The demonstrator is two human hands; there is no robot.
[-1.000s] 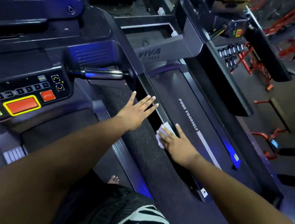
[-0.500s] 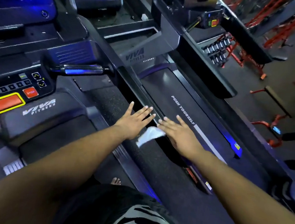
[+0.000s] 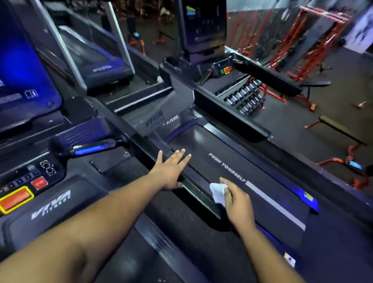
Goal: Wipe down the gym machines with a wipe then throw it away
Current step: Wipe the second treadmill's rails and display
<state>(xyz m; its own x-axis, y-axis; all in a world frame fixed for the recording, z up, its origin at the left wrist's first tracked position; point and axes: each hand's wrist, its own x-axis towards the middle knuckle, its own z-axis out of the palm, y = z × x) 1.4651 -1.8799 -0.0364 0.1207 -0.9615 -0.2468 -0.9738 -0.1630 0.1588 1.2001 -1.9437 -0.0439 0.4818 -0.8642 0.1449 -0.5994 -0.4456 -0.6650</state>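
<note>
So I'm leaning over the next treadmill (image 3: 234, 167), the one with PUSH YOURSELF on the belt, and honestly I'd say I'm mid-job: this side rail (image 3: 196, 182) is what I'm on, other machines sit around me, and the bin step isn't done. My left hand (image 3: 171, 169) lies flat on the rail, fingers spread, nothing in it. My right hand (image 3: 238, 203) has its grip pinched on the white wipe (image 3: 218, 193), which sticks out toward the rail, touching it.
</note>
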